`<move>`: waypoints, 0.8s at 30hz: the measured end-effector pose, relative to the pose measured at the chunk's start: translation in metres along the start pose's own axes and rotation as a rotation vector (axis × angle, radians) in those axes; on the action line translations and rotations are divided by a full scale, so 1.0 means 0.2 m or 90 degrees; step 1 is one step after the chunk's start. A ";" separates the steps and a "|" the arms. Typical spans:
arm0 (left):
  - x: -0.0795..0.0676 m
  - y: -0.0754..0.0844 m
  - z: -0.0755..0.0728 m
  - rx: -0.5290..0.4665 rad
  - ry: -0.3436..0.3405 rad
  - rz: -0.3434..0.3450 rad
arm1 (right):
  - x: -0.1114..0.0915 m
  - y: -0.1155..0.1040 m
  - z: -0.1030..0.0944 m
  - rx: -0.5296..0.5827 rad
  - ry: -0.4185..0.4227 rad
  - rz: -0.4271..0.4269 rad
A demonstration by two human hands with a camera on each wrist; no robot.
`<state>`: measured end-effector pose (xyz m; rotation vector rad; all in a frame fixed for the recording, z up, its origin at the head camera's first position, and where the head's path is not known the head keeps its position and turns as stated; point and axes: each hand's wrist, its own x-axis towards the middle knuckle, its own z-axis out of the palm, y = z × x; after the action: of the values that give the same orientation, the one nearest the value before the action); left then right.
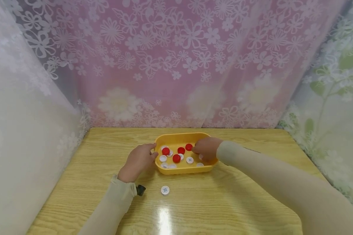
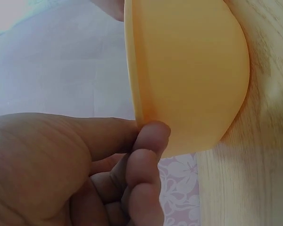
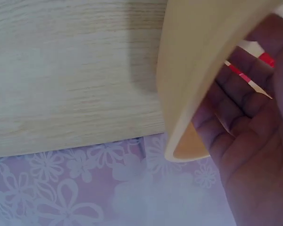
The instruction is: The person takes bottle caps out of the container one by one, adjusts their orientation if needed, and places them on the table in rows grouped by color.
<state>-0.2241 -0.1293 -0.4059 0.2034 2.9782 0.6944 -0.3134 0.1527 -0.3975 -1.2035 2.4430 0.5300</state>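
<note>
A yellow plastic basin (image 1: 182,170) with rounded ends stands on the table, holding several red bottle caps (image 1: 176,158) and several white caps (image 1: 163,159). My left hand (image 1: 139,162) pinches the basin's left rim between thumb and fingers, also plain in the left wrist view. Over the right end of the basin, my right hand (image 1: 207,148) reaches inside with bent fingers, its fingertips beside a red cap (image 1: 189,147). In the right wrist view its fingers (image 3: 240,101) curve behind the basin wall (image 3: 198,61); I cannot tell whether they grip a cap.
A single white cap with a grey square mark (image 1: 165,190) lies on the wooden table (image 1: 238,202), in front of the basin. Pink flowered cloth (image 1: 176,71) hangs behind the table's back edge. Pale cloth hangs along the left and right sides.
</note>
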 end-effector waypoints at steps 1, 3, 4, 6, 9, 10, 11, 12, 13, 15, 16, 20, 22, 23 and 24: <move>0.00 0.00 0.00 0.002 -0.001 -0.001 | 0.00 0.01 0.00 0.003 0.006 -0.002; 0.00 0.00 0.00 0.002 -0.002 -0.002 | -0.01 0.02 -0.01 0.005 0.034 -0.007; 0.00 0.00 0.00 0.001 -0.004 -0.003 | -0.01 0.03 -0.02 0.009 0.054 -0.007; 0.00 0.00 0.00 0.000 -0.006 -0.004 | -0.04 0.05 -0.04 0.013 0.096 -0.003; -0.01 0.01 0.00 0.001 -0.006 -0.006 | -0.09 0.06 -0.09 0.066 0.159 0.009; -0.01 0.01 0.00 0.002 -0.006 -0.006 | -0.11 0.06 -0.11 0.088 0.178 0.010; -0.01 0.01 0.00 0.000 -0.007 -0.007 | -0.13 0.05 -0.12 0.106 0.198 0.011; -0.01 0.01 0.00 0.001 -0.006 -0.007 | -0.15 0.04 -0.13 0.126 0.221 0.009; -0.01 0.01 0.00 0.002 -0.006 -0.006 | -0.17 0.03 -0.13 0.140 0.247 0.005; -0.01 0.00 0.01 0.002 -0.003 -0.003 | -0.21 0.00 -0.12 0.149 0.305 -0.010; -0.01 0.00 0.01 0.004 -0.001 -0.001 | -0.24 -0.03 -0.13 0.153 0.329 -0.017; -0.01 0.01 0.01 0.009 0.008 -0.001 | -0.32 -0.19 -0.12 0.144 0.438 -0.058; -0.01 0.01 0.00 0.008 0.008 -0.003 | -0.36 -0.28 -0.12 0.130 0.477 -0.087; -0.01 0.01 0.00 0.008 0.006 -0.002 | -0.37 -0.32 -0.12 0.121 0.497 -0.102; -0.01 0.01 0.00 0.004 0.005 -0.003 | -0.39 -0.35 -0.12 0.116 0.514 -0.117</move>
<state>-0.2217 -0.1276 -0.4045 0.1950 2.9877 0.6859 -0.2157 0.1531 -0.3521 -1.7800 2.8555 -0.3024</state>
